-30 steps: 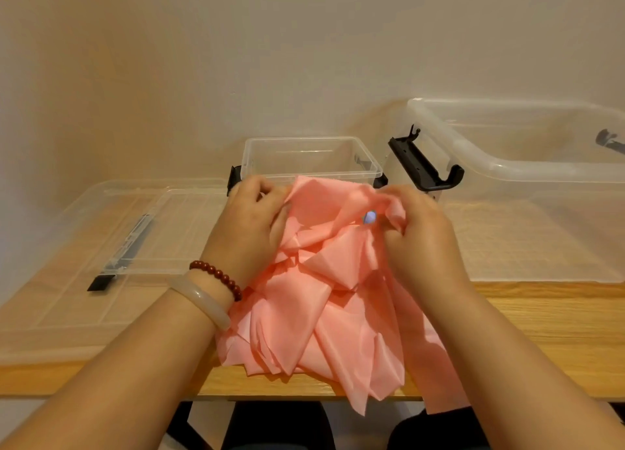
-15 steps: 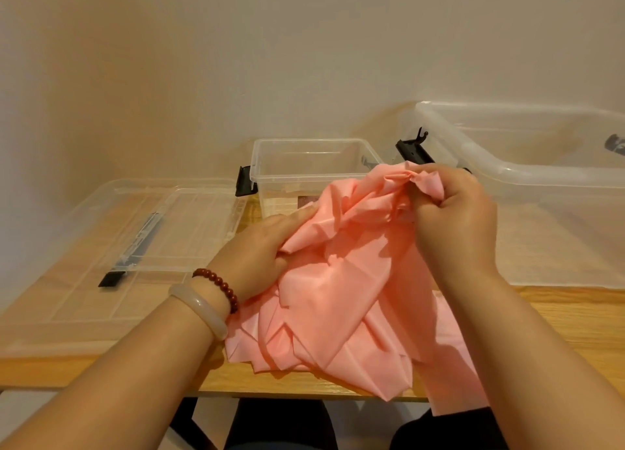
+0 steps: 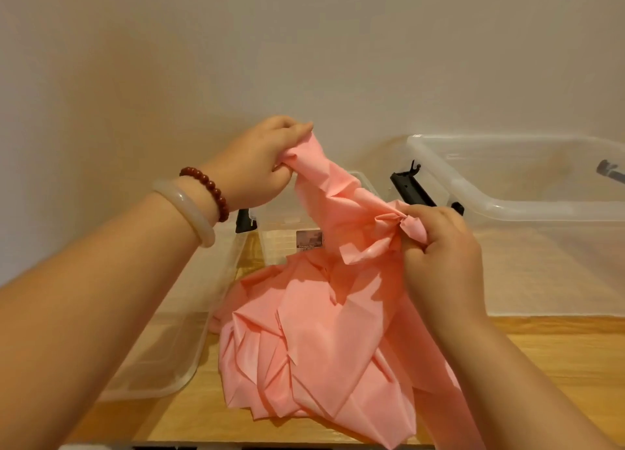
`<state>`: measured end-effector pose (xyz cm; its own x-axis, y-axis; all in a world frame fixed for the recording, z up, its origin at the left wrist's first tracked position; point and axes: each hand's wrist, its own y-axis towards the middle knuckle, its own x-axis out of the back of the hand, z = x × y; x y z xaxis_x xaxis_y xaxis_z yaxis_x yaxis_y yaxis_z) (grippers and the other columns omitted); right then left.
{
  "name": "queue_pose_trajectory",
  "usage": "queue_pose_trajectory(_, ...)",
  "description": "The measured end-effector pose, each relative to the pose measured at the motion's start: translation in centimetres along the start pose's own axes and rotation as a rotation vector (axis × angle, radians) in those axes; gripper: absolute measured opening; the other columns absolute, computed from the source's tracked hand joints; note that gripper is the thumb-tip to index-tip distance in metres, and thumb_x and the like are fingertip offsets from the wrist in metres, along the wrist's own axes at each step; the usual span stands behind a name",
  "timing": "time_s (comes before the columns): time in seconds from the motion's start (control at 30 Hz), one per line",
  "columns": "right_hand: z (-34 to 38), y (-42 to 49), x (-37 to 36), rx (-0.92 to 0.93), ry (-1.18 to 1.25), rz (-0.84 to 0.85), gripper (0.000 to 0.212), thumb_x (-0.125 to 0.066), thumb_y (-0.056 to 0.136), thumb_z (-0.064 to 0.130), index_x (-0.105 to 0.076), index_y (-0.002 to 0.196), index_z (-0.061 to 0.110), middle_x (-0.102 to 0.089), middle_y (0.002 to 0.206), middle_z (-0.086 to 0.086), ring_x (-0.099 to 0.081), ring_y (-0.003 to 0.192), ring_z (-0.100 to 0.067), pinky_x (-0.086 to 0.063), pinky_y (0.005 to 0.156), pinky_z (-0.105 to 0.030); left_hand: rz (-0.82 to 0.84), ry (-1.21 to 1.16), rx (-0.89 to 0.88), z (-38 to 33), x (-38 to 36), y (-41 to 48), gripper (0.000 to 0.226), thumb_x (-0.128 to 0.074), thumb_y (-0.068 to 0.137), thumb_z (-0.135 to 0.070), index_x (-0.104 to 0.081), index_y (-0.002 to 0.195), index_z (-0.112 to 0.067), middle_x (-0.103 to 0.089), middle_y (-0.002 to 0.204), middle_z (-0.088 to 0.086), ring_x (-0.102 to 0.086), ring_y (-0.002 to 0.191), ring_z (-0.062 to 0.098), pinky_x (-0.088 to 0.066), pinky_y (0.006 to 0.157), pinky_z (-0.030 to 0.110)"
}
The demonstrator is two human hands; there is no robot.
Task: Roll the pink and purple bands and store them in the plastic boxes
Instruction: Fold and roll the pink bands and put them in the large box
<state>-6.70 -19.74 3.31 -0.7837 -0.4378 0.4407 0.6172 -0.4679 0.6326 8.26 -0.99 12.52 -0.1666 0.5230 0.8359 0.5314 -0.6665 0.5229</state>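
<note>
The left hand [image 3: 260, 165], which lay on the pink band [image 3: 314, 341] half a second earlier, is now raised above the small plastic box [image 3: 280, 243], its fingers curled round one bunched end. The right hand [image 3: 439, 246], lowered to just right of that box, is clenched round a gathered fold. A length of band is stretched between them across the box; the rest is heaped on the desk [image 3: 541, 365] before it.

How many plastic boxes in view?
2. A small box at centre, behind the pink band; a large box at right rear. The flat clear piece at left looks like a lid.
</note>
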Motion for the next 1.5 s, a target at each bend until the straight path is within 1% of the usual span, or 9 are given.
queue_pose_trajectory(0.37, -0.1, -2.2, -3.1, -0.029, -0.176, 0.322, 0.041, -0.061, 0.088, 0.022, -0.058, 0.129, 0.025, -0.051, 0.126, 0.002, -0.050, 0.115, -0.022, -0.043, 0.087, -0.032, 0.526, 0.037, 0.243, 1.4, -6.4, 3.3, 0.069, -0.046, 0.098, -0.029, -0.008, 0.155, -0.022, -0.003, 0.163, 0.001, -0.003, 0.149, 0.016, -0.009, 0.119, 0.034)
queue_pose_trajectory(0.63, 0.3, -3.3, -4.1, 0.004, -0.159, 0.606, 0.096, -0.061, 0.085, 0.061, 0.001, 0.156, 0.038, 0.007, 0.163, 0.017, -0.001, 0.150, -0.010, -0.020, 0.119, -0.034, 0.388, -0.215, 0.266, 0.2, -7.0, 1.7, 0.040, -0.052, 0.092, -0.052, -0.064, 0.123, -0.029, -0.064, 0.117, -0.010, -0.057, 0.108, 0.012, -0.041, 0.083, 0.019)
queue_pose_trajectory(0.73, 0.7, -3.1, -3.9, 0.069, -0.088, 0.448, 0.079, -0.057, 0.091, 0.049, -0.011, 0.155, 0.040, -0.006, 0.162, 0.020, -0.008, 0.149, -0.008, -0.020, 0.115, -0.029, 0.281, -0.326, 0.254, 0.3, -7.3, 1.5, 0.026, -0.059, 0.094, -0.036, -0.076, 0.094, -0.016, -0.066, 0.075, -0.004, -0.056, 0.071, 0.011, -0.040, 0.057, 0.011)
queue_pose_trajectory(0.87, 0.7, -3.3, -3.5, 0.124, -0.071, 0.294, 0.063, -0.047, 0.085, 0.051, -0.043, 0.146, 0.037, -0.038, 0.153, 0.012, -0.033, 0.140, -0.012, -0.030, 0.107, -0.027, 0.072, -0.319, 0.228, 1.2, -7.4, 1.9, 0.027, -0.058, 0.096, -0.026, -0.075, 0.098, -0.005, -0.067, 0.100, 0.013, -0.059, 0.088, 0.023, -0.050, 0.083, 0.031)
queue_pose_trajectory(0.97, 0.8, -3.1, -3.4, 0.143, -0.010, 0.330, 0.053, -0.048, 0.088, 0.046, -0.052, 0.140, 0.034, -0.054, 0.141, 0.010, -0.045, 0.128, -0.005, -0.031, 0.100, -0.016, -0.134, -0.202, 0.258, 1.3, -6.8, 2.5, 0.025, -0.052, 0.098, -0.023, -0.072, 0.107, -0.011, -0.050, 0.095, 0.001, -0.049, 0.089, 0.018, -0.038, 0.076, 0.023)
queue_pose_trajectory(1.1, 0.2, -1.9, -3.7, 0.178, 0.033, 0.242, 0.040, -0.045, 0.093, 0.039, -0.068, 0.122, 0.024, -0.073, 0.104, 0.007, -0.062, 0.092, -0.005, -0.048, 0.078, -0.020, -0.044, -0.361, 0.343, 1.6, -6.5, 2.5, 0.032, -0.043, 0.102, -0.015, -0.062, 0.127, -0.015, -0.062, 0.118, 0.001, -0.059, 0.106, 0.014, -0.043, 0.088, 0.019)
queue_pose_trajectory(1.23, -0.5, 0.5, -4.0, 0.168, -0.100, 0.084, 0.035, -0.046, 0.099, 0.029, -0.064, 0.125, 0.015, -0.066, 0.115, -0.001, -0.058, 0.105, -0.017, -0.042, 0.085, -0.025, 0.001, -0.712, 0.415, 1.5, -6.3, 1.4, 0.030, -0.039, 0.103, -0.009, -0.064, 0.119, -0.010, -0.066, 0.103, 0.001, -0.063, 0.085, 0.004, -0.054, 0.080, 0.014)
queue_pose_trajectory(1.37, 0.0, 2.5, -5.8, 0.077, -0.185, 0.274, 0.035, -0.052, 0.098, 0.021, -0.060, 0.132, 0.014, -0.062, 0.121, -0.010, -0.055, 0.111, -0.029, -0.043, 0.089, -0.036, 0.026, -0.736, 0.439, 0.5, -6.2, 1.0, 0.028, -0.046, 0.100, -0.017, -0.067, 0.101, 0.002, -0.066, 0.091, 0.011, -0.061, 0.079, 0.014, -0.055, 0.076, 0.022)
queue_pose_trajectory(1.5, 0.6, 2.7, -6.3, 0.102, -0.050, 0.133, 0.021, -0.056, 0.092, 0.005, -0.074, 0.103, 0.003, -0.070, 0.097, -0.014, -0.060, 0.093, -0.029, -0.041, 0.077, -0.031, 0.003, -0.492, 0.356, 0.4, -6.8, 0.8, 0.008, -0.066, 0.090, -0.027, -0.070, 0.088, -0.020, -0.068, 0.084, -0.006, -0.062, 0.080, 0.010, -0.055, 0.081, 0.034)
